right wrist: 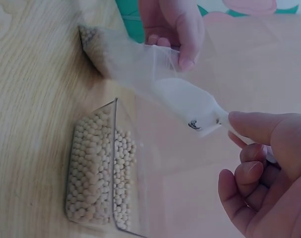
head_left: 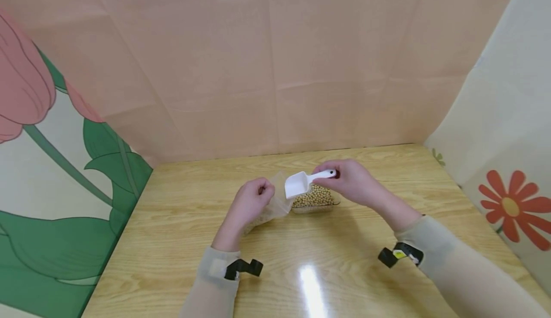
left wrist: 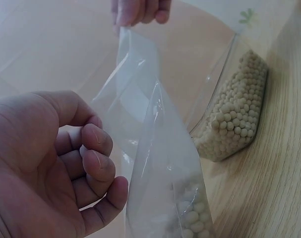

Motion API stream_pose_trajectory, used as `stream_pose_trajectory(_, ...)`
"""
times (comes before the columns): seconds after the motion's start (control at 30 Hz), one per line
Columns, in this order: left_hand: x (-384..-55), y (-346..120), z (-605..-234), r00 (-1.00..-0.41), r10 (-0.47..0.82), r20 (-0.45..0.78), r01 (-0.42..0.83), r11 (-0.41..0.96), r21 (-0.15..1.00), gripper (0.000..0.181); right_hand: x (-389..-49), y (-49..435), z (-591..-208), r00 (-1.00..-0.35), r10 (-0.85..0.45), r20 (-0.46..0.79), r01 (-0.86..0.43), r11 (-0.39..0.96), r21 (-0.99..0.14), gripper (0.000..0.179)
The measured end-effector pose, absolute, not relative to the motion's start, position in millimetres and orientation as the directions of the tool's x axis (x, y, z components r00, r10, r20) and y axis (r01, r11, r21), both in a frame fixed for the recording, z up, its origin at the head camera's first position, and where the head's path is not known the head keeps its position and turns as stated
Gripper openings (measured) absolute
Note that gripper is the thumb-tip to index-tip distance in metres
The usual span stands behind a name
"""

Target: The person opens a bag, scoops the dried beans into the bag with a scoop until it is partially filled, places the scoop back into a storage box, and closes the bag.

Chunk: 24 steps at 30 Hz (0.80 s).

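Evidently, our right hand pinches the white scoop by its handle, blade toward nine o'clock, seemingly within the mouth of the clear bag, whose nine-o'clock edge our left hand pinches. At eight o'clock from the right hand sits the see-through box of beans. We'd best, we judge, spread that mouth, tilt the blade gently and guard against spills.
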<state>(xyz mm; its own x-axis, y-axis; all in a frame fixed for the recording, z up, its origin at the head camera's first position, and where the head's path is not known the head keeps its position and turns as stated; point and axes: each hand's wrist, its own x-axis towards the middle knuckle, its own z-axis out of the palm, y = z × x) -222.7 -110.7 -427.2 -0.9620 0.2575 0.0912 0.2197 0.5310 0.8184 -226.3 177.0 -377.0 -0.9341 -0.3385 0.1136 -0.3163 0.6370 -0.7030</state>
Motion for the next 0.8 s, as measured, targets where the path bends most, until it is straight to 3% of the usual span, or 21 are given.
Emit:
stream_pose_trajectory(0.2,-222.5,-111.4,-426.6,-0.964,0.252,0.087,0.213,0.532,0.819,0.024,-223.4,174.0,-371.9,-0.930,-0.345,0.129,-0.333,0.639,-0.693,0.020)
stream_pose_trajectory(0.8,-223.5,-112.5,-426.4,-0.958,0.260,0.121,0.247,0.533,0.810,0.025,-224.8,222.6,-393.2,-0.978,-0.201,0.056,-0.156,0.530,-0.833,0.035)
